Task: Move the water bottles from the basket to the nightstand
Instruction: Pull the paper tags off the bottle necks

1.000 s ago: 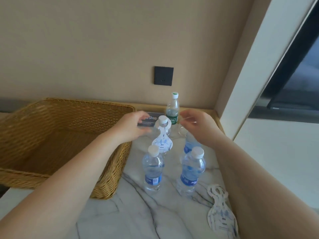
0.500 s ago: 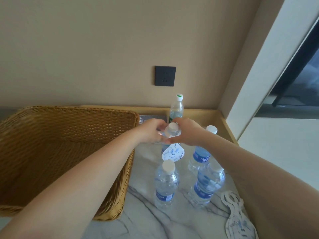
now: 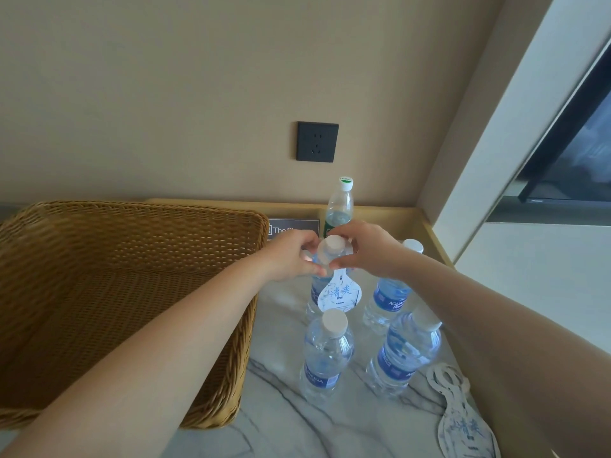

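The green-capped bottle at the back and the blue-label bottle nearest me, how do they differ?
The green-capped bottle has a green-marked white cap and a green label; the nearest bottle has a plain pale cap and a blue label. The green-capped one stands against the back rim, half hidden behind the right hand; the nearest one stands in the open, untouched. Both are clear, capped and upright on the marble nightstand top.

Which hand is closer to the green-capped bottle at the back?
Right. The right hand sits just in front of the green-capped bottle, overlapping its base, while the left hand is farther left, pinching the tagged bottle's neck.
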Motion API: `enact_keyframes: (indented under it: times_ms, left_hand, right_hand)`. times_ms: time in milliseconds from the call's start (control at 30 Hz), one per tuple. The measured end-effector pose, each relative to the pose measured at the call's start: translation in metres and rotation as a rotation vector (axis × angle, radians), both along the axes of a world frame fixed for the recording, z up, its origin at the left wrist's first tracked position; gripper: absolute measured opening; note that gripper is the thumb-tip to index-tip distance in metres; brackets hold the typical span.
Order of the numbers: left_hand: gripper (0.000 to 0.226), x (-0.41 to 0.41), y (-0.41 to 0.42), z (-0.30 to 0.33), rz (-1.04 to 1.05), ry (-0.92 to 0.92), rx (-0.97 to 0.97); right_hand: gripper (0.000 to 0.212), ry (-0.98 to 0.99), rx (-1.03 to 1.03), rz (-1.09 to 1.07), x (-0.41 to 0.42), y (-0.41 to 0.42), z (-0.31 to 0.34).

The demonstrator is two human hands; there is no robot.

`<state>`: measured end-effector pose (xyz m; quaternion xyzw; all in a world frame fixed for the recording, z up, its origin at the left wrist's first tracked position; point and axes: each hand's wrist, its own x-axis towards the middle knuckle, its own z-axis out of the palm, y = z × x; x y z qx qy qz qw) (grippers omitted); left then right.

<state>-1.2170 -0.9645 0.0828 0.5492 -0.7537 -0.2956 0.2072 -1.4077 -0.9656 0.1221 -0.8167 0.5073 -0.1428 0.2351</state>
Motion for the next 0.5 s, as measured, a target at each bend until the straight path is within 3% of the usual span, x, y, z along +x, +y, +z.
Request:
enact_keyframes:
  times_ms: [300, 500]
  left_hand:
    - [0.038, 0.0, 0.0, -0.001, -0.012, 0.027, 0.022]
    - [0.037, -0.001, -0.001, -0.002, -0.008, 0.028, 0.018]
  right_hand:
    - [0.031, -0.252, 0.302, -0.08, -0.013, -0.003, 0.015]
    - [0.022, -0.355, 0.239, -0.203, -0.006, -0.007, 0.021]
